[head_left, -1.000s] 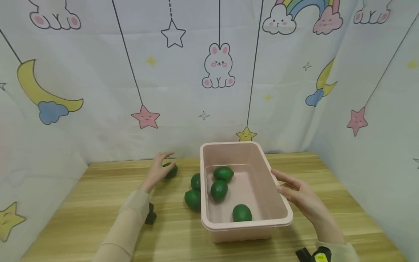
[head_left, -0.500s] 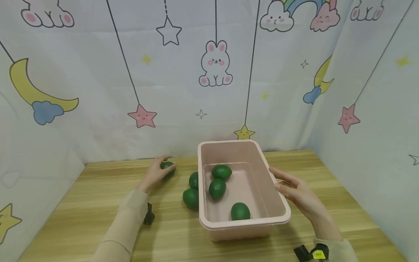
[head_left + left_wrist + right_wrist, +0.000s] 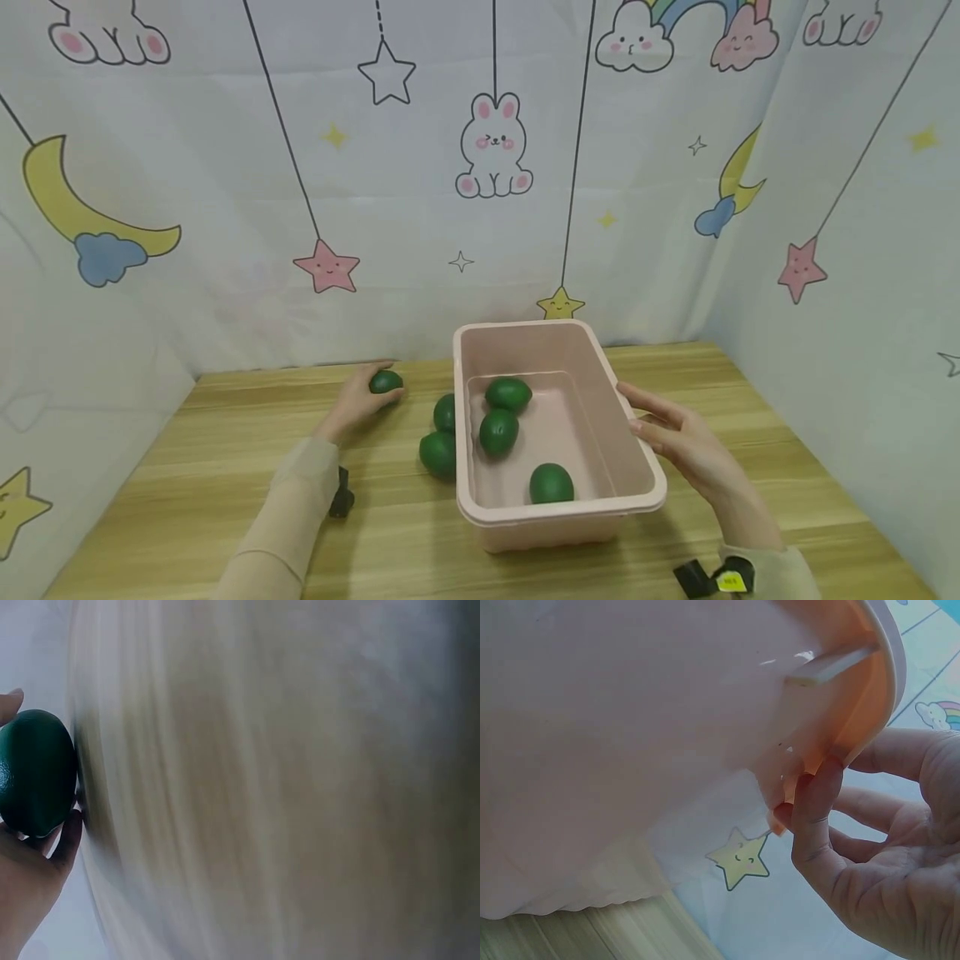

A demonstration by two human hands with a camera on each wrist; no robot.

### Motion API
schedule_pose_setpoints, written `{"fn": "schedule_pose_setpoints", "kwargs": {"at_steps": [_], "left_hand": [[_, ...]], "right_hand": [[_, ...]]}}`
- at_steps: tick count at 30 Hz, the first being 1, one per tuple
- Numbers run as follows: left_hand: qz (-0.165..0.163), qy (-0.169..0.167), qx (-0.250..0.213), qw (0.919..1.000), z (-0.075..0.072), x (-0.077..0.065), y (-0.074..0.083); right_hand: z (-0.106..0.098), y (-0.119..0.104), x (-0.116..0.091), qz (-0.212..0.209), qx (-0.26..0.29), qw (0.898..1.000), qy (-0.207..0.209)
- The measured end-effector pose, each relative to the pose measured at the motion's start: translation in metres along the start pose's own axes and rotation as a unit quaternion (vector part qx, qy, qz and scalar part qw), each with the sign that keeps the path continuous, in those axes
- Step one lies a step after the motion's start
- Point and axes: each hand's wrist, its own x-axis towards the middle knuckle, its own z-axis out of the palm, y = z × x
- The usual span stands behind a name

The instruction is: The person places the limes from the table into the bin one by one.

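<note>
At the back left of the table, my left hand (image 3: 363, 398) holds a dark green oval fruit (image 3: 386, 382) between thumb and fingers. The left wrist view shows this smooth, glossy fruit (image 3: 36, 774) close over the wood, with fingers at both its ends. My right hand (image 3: 690, 446) grips the right rim of a pale pink plastic box (image 3: 558, 510). Seen from the right wrist, the fingertips (image 3: 817, 787) hook at the underside of the rim. Inside the box lie three similar green fruits, one (image 3: 508, 393) touching another (image 3: 498, 432) and one (image 3: 551, 483) nearer the front.
Two more green fruits, a rear one (image 3: 445, 412) and a front one (image 3: 438, 454), sit against the box's left side, partly hidden by it. A white printed curtain (image 3: 405, 208) hangs behind and beside the wooden table (image 3: 202, 475).
My left hand has lowered over the back-left fruit and its thumb and fingers have closed around it. My right hand stays at the box rim. The head view has shifted slightly.
</note>
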Motion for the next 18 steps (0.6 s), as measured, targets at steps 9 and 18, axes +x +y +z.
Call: {"fn": "schedule_pose_setpoints", "kwargs": {"at_steps": [9,18], "left_hand": [[0.003,-0.001,-0.001,1.0000,0.0005,0.0000,-0.0033],[-0.003,-0.005,-0.006,1.0000,0.0011,-0.0012,-0.0063]], "right_hand": [[0.0000,0.0001,0.0010,0.006,-0.001,1.000,0.004],[-0.0008,0.0009,0.0013,0.002,0.006,1.000,0.000]]}}
